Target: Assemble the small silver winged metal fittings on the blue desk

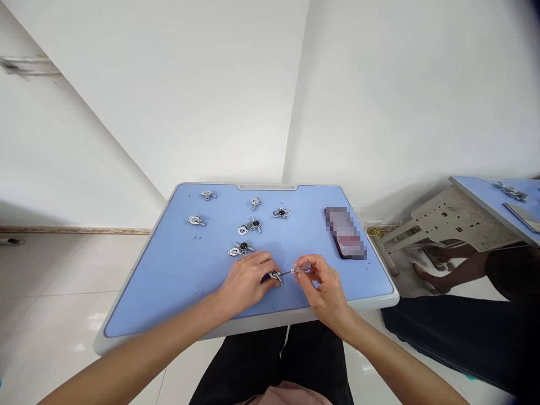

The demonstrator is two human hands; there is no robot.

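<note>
Near the front of the blue table, my left hand (250, 281) is closed around a small metal fitting (275, 275), which its fingers partly cover. My right hand (323, 289) grips a small screwdriver (302, 268) by its clear handle. The thin shaft points left, and its tip meets the fitting; the exact contact point is too small to make out. Just beyond my left hand lies a similar metal fitting with a black round centre (243, 247), a loose flat metal plate (234, 252) beside it.
Several more metal fittings (195, 220) are spread over the blue table (169, 292). Tiny loose pieces (197, 237) lie at the left. A phone (346, 233) rests at the right edge. Another table (476, 191) and a seated person's legs (464, 270) are to the right.
</note>
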